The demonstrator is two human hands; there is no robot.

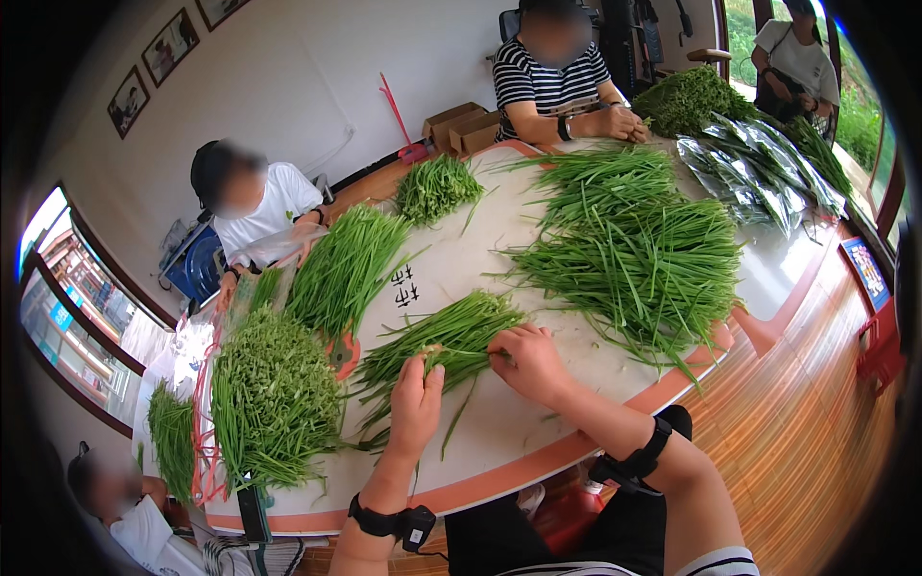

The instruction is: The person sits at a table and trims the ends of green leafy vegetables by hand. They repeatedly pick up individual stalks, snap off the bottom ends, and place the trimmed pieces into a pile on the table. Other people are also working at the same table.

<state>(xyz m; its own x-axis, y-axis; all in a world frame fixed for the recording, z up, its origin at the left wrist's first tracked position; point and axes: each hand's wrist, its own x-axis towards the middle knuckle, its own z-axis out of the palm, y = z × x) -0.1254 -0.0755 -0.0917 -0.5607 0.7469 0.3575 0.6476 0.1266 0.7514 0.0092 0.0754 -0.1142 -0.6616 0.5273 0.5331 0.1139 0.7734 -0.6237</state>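
Note:
My left hand (417, 403) is closed, with pale stem ends showing at its fingertips. To its right, my right hand (529, 362) pinches the end of a thin green stalk (467, 353) that stretches between the hands. Just beyond them lies a loose pile of long green stalks (446, 324), apparently garlic chives, on the white table (518, 425) with its orange border. A few single stalks lie scattered near my wrists. My fingers partly hide what the left hand grips.
A large heap of stalks (634, 259) covers the table's right side. Left are a budded bundle (277, 389), red ties (205, 425) and a phone (252, 513). Clear plastic-wrapped bunches (763, 169) lie far right. Two people sit across the table, one handling a plastic bag (277, 248).

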